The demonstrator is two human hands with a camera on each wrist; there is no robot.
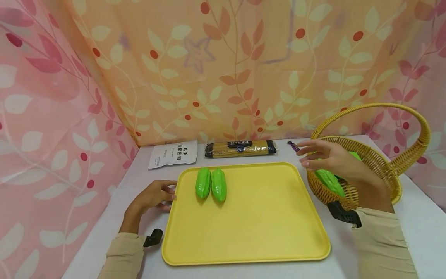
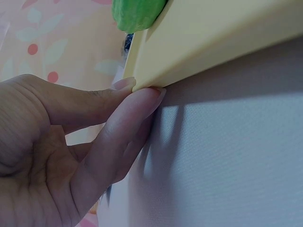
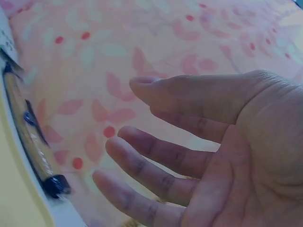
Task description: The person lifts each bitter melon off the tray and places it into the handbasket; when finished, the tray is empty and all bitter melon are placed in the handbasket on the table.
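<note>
My left hand (image 1: 153, 197) is at the left edge of the yellow tray (image 1: 259, 219). In the left wrist view, its thumb and a finger pinch the tray's rim (image 2: 165, 75). Two bright green ridged bitter gourds (image 1: 203, 183) lie side by side on the tray's upper left. My right hand (image 1: 329, 159) hovers over the near side of the wicker basket (image 1: 383, 161), fingers spread and holding nothing, as the right wrist view shows. More green gourds (image 1: 329, 182) lie in the basket, partly hidden by the hand.
Behind the tray lie a white pouch (image 1: 174, 154), a pack of spaghetti (image 1: 240, 148) and a small purple-wrapped candy (image 1: 294, 146). The basket's tall handle (image 1: 414, 153) arches up on the right. Patterned curtains (image 1: 237, 69) enclose the back and sides.
</note>
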